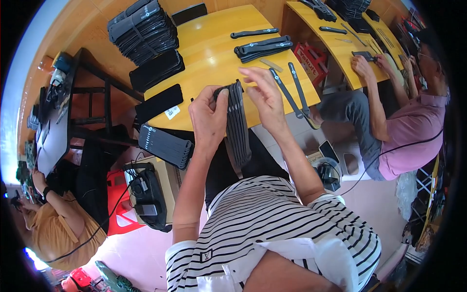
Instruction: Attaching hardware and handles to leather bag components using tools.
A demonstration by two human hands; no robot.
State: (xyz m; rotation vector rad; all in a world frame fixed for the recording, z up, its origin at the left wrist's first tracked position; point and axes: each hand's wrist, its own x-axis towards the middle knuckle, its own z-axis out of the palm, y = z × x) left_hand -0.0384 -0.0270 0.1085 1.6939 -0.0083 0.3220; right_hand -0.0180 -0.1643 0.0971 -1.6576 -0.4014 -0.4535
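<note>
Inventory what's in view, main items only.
tables: at least 2, yellow, ahead and right
strap bundle: 1, black, held up centrally
banded stack: 1, black, upper left
flat slabs: at least 2, black, below banded stack
strap row: 1, black, below flat slabs
strap pile: 1, black, upper centre
loose straps: 3, black, around strap pile
crate: 1, red, between tables
co-workers: at least 2, orange/pink shirts, left/right
left grip: 1, bare, around bundle
right grip: 1, bare, open nearby

Surface (209, 58), 12 o'clk: glossy, smooth, wood-look; held strips (238, 127), ctr: matt, cloth-like; stool (115, 185), 8 o'clk: smooth plastic; shirt (287, 214), 5 o'clk: matt cloth
</note>
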